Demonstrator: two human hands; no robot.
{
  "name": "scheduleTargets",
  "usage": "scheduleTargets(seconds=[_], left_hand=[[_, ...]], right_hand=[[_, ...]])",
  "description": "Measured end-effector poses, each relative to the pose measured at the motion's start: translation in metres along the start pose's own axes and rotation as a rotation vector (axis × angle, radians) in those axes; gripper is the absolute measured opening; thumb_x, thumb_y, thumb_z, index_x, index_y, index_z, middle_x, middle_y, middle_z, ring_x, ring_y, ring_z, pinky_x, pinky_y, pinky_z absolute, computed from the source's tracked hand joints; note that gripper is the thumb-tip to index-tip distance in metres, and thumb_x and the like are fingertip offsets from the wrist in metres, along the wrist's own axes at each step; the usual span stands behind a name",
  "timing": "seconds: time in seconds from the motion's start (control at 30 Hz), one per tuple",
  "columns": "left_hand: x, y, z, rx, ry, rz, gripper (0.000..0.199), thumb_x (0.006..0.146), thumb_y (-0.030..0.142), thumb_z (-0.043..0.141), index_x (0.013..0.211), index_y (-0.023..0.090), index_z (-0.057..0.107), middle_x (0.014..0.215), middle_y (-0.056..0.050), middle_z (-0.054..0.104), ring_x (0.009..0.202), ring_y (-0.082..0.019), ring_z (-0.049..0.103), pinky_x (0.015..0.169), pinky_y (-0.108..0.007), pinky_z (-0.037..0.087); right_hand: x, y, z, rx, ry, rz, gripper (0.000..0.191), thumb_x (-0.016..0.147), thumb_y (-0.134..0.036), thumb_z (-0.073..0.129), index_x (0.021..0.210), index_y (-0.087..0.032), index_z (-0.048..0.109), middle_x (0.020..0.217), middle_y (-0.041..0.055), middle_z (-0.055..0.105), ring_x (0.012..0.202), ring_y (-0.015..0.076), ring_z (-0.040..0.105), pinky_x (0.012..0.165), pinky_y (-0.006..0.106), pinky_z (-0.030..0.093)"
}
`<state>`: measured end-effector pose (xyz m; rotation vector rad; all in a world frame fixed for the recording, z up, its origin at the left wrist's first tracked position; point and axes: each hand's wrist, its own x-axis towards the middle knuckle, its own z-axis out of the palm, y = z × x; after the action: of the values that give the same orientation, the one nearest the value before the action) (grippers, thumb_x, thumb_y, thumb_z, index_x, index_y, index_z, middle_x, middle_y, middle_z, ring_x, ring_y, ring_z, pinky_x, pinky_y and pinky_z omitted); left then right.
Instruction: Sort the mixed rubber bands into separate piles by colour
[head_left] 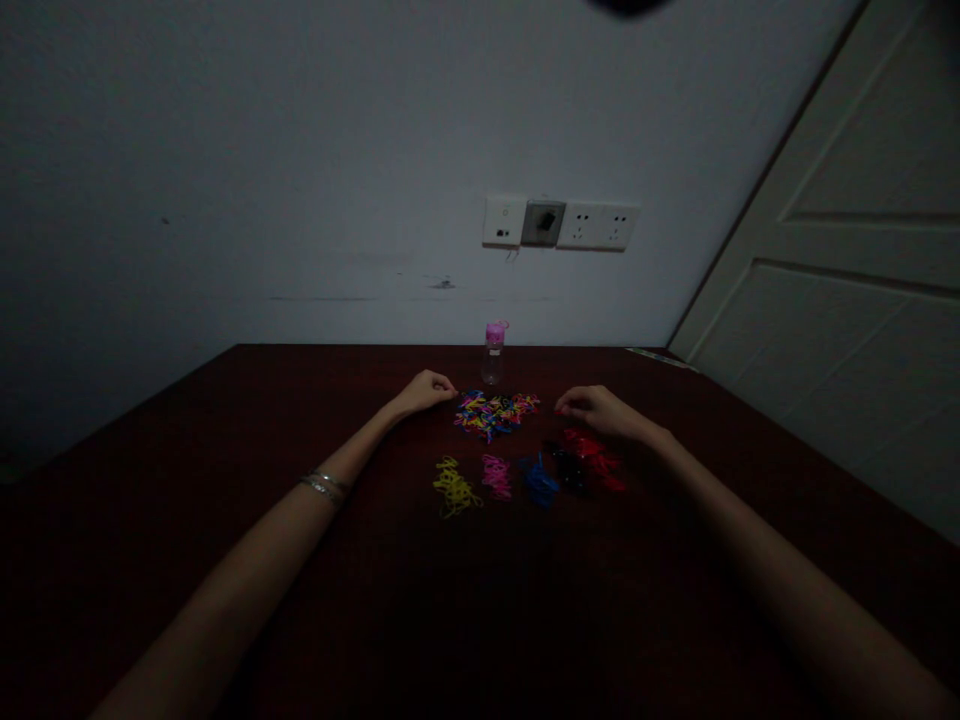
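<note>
A mixed pile of small coloured bands [495, 414] lies on the dark red table. My left hand [429, 391] rests at its left edge, fingers curled together; anything between them is too small to see. Right of the pile, my right hand [592, 408] is pinched, with a bit of red at its fingertips. Nearer to me are separate heaps: yellow bands [454, 488], pink bands [496, 478], blue bands [540, 482], black bands [570, 468] and red bands [598, 462]. The red heap lies just below my right hand.
Behind the mixed pile stands a clear bottle with a pink lid [494, 352]. The table [480, 600] meets a pale wall with sockets [596, 227]. A white panelled door [847, 260] is on the right. A thin patterned strip [661, 358] lies at the far right edge.
</note>
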<state>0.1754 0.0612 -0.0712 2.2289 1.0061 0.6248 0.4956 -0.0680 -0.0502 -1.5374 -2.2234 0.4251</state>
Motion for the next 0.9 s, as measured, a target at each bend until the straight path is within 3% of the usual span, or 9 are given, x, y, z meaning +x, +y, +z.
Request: scheduleTargets(seconds=[0.1,0.23,0.33,0.53,0.9], left_hand=[[0.001,0.004,-0.006,0.042,-0.042,0.035,0.028,0.067,0.032,0.053,0.076,0.009,0.066,0.069,-0.004,0.062,0.060,-0.010,0.049,0.057,-0.021,0.036],[0.000,0.013,-0.012,0.094,-0.195,0.067,0.026,0.064,0.028,0.054,0.077,0.009,0.066,0.066,-0.002,0.060,0.057,-0.009,0.047,0.054,-0.020,0.034],[-0.004,0.023,-0.014,0.148,-0.307,0.074,0.023,0.063,0.027,0.055,0.075,0.011,0.067,0.058,0.000,0.057,0.053,-0.008,0.044,0.051,-0.019,0.031],[-0.009,0.036,-0.013,0.189,-0.488,0.056,0.023,0.061,0.027,0.059,0.077,0.012,0.066,0.053,0.003,0.052,0.049,-0.007,0.041,0.048,-0.019,0.028],[-0.009,0.037,-0.005,0.241,-0.459,0.057,0.018,0.061,0.017,0.053,0.072,0.011,0.065,0.055,0.003,0.052,0.051,-0.007,0.042,0.050,-0.019,0.028]], right_hand=[[-0.005,0.010,-0.008,0.046,-0.135,0.055,0.022,0.073,-0.025,0.048,0.082,-0.013,0.065,0.080,0.0061,0.066,0.071,0.0157,0.057,0.065,0.026,0.044],[-0.009,0.017,-0.011,0.083,-0.241,0.108,0.024,0.069,-0.019,0.048,0.082,-0.013,0.066,0.077,0.0045,0.066,0.069,0.0148,0.057,0.063,0.024,0.044],[-0.009,0.017,-0.010,0.079,-0.233,0.119,0.026,0.067,-0.018,0.048,0.084,-0.013,0.066,0.077,0.0045,0.066,0.068,0.0149,0.057,0.062,0.024,0.043],[-0.008,0.012,-0.009,0.118,-0.090,0.146,0.025,0.069,-0.023,0.049,0.082,-0.012,0.066,0.078,0.0069,0.066,0.069,0.0157,0.058,0.063,0.025,0.045],[-0.007,0.006,-0.005,0.087,-0.056,0.141,0.022,0.069,-0.021,0.049,0.081,-0.013,0.066,0.077,0.0056,0.067,0.071,0.0162,0.059,0.065,0.026,0.046]])
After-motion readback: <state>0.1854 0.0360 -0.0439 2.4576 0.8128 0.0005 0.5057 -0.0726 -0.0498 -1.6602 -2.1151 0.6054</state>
